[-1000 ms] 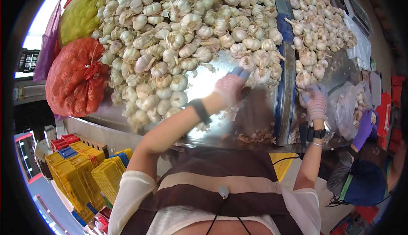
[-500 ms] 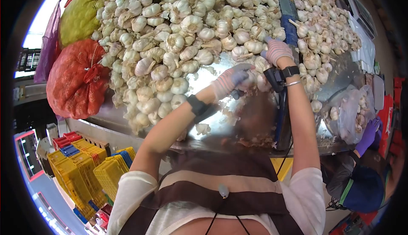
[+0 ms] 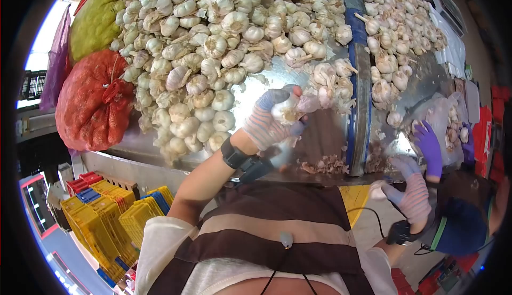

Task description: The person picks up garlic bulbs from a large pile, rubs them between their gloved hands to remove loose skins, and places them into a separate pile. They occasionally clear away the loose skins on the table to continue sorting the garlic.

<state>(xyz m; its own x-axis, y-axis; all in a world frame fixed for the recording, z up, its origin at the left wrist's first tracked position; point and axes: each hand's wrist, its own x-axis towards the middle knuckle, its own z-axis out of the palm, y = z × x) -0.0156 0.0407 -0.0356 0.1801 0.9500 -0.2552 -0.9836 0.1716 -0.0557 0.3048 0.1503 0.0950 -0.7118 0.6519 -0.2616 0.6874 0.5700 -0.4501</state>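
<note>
My left hand (image 3: 269, 120), in a striped glove, is closed around a garlic bulb (image 3: 286, 108) just above the bare metal table (image 3: 256, 95). The big garlic pile (image 3: 224, 33) lies right behind it. My right hand (image 3: 412, 194), also gloved, hangs low at the right, below the table's front edge. A small pale piece (image 3: 377, 190) that looks like garlic sits at its fingertips. A black wrist device (image 3: 399, 233) is strapped on that arm.
A blue divider (image 3: 353, 25) splits the table; more garlic (image 3: 397, 28) lies beyond it. A co-worker's purple-gloved hand (image 3: 430, 146) reaches into a clear bag of garlic (image 3: 447, 119). Red (image 3: 90, 103) and green (image 3: 96, 20) mesh sacks lie left. Yellow crates (image 3: 104, 223) stand below. Loose skins (image 3: 322, 164) litter the front edge.
My right hand left the garlic pile near the divider and dropped down right, below the table edge. My left hand picked up a bulb and pulled it slightly toward me.
</note>
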